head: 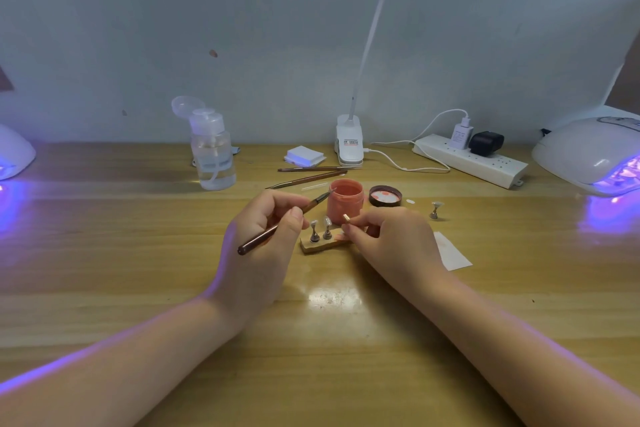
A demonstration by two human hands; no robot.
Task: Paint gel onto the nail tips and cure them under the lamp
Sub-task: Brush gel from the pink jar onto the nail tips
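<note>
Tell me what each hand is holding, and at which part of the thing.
The left hand grips a brush around mid-handle. The right hand pinches a small nail-tip stand; which part is not visible.

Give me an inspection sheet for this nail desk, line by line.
Surface: wooden table, glossy.
Job's things: open gel jar, lid beside; base block with two stands; curing lamp lit.
Clutter: pump bottle, two spare brushes, lone stand, paper.
Hands: left hand holds brush; right hand pinches a stand.
Cables: white cable to power strip.
Surroundings: clip lamp, wall.
</note>
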